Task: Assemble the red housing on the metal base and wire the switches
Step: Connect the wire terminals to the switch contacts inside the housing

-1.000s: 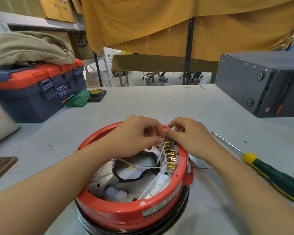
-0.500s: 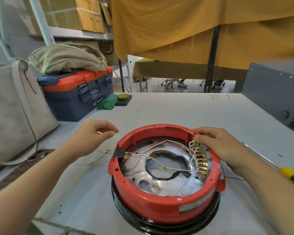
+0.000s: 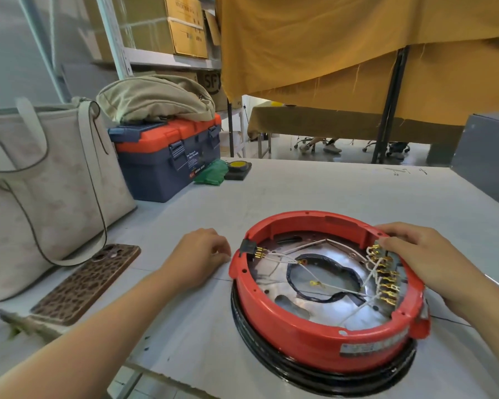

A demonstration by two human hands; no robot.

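Note:
The red housing [image 3: 314, 335] sits on the metal base [image 3: 332, 262], with a black ring [image 3: 274, 359] under it. Inside, white wires [image 3: 355, 295] run to a brass terminal block [image 3: 386, 280] on the right wall. Other wires lead to a small black switch [image 3: 252, 250] on the left wall. My right hand [image 3: 427, 260] rests on the right rim, its fingertips touching the upper end of the terminal block. My left hand [image 3: 202, 251] lies on the table just left of the housing, fingers loosely curled with their tips down. I see nothing between its fingers.
A phone in a spotted case [image 3: 87, 283] and a cream tote bag [image 3: 41, 197] lie to the left. A blue and orange toolbox [image 3: 167, 162], a green cloth [image 3: 211, 174] and a yellow-topped black item [image 3: 238, 168] stand behind. A grey box [image 3: 487, 156] is far right. The table edge [image 3: 144, 367] runs close.
My left hand has left the terminal block and moved to the table left of the housing. My right hand stays at the right rim. The view has swung left.

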